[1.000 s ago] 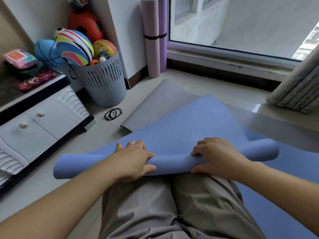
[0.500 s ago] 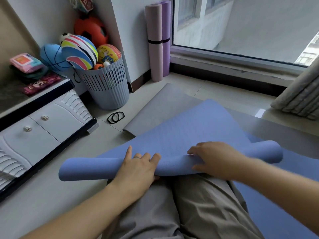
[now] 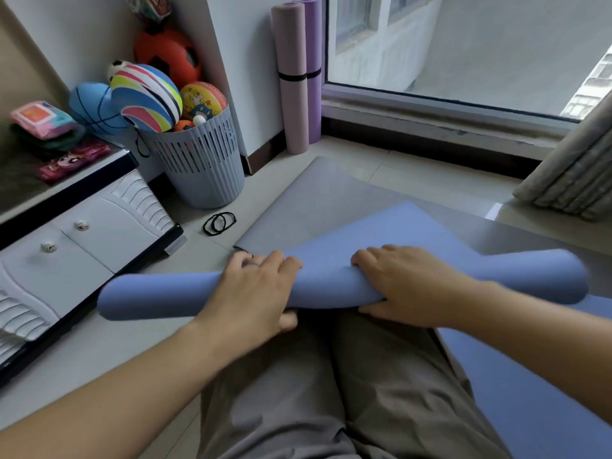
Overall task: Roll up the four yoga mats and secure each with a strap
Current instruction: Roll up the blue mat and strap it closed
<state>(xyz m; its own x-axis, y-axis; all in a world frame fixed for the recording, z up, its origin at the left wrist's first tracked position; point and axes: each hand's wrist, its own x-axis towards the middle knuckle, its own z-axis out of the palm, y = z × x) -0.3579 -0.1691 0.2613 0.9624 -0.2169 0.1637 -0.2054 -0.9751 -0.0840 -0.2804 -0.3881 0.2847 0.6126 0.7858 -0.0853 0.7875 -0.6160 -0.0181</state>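
This is a room in a home, given over to play and exercise. A slotted plastic basket [image 3: 205,167] by the wall overflows with toy balls: a striped ball [image 3: 145,97], an orange football [image 3: 167,54] and a blue basketball [image 3: 96,107]. Beside it stands a low white cabinet [image 3: 99,240] with knobbed drawers; a pack of wipes [image 3: 41,119] lies on its top. The pale tiled floor [image 3: 414,173] runs to a large window [image 3: 463,44], with a gathered curtain [image 3: 576,173] at its right. Two rolled mats [image 3: 293,81], banded in black, lean upright in the corner. A partly rolled blue yoga mat [image 3: 381,236] lies over a grey mat [image 3: 314,207] on the floor, with two black bands [image 3: 219,222] just beside them.
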